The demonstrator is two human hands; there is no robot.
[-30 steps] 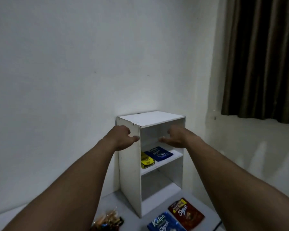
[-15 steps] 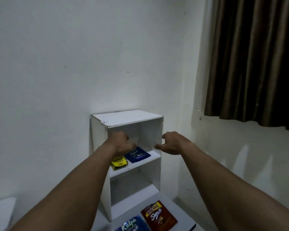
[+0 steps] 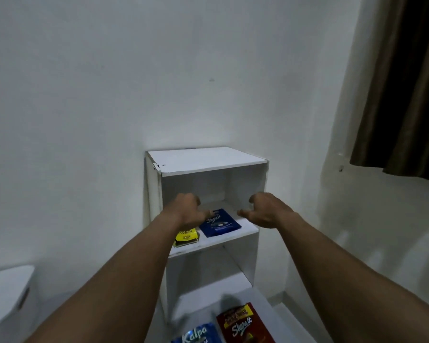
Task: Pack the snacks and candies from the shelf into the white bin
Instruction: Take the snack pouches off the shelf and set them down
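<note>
A small white shelf unit [image 3: 208,159] stands against the wall. On its middle board lie a dark blue snack pouch [image 3: 221,224] and a yellow packet [image 3: 187,237]. My left hand [image 3: 188,211] hovers over the yellow packet with curled fingers, its thumb at the blue pouch's edge; it holds nothing. My right hand [image 3: 268,211] is inside the upper compartment to the right of the blue pouch, fingers apart and empty. Part of a white bin [image 3: 8,290] shows at the lower left.
On the white surface before the shelf lie a blue Kalpa pouch [image 3: 198,335] and a red-brown pouch [image 3: 245,323]. A dark curtain [image 3: 401,82] hangs at the upper right. The shelf's lower compartment holds nothing.
Both hands have moved down from the shelf's top front edge into the upper compartment, close to the packets. The view has shifted left, so the white bin's corner now shows.
</note>
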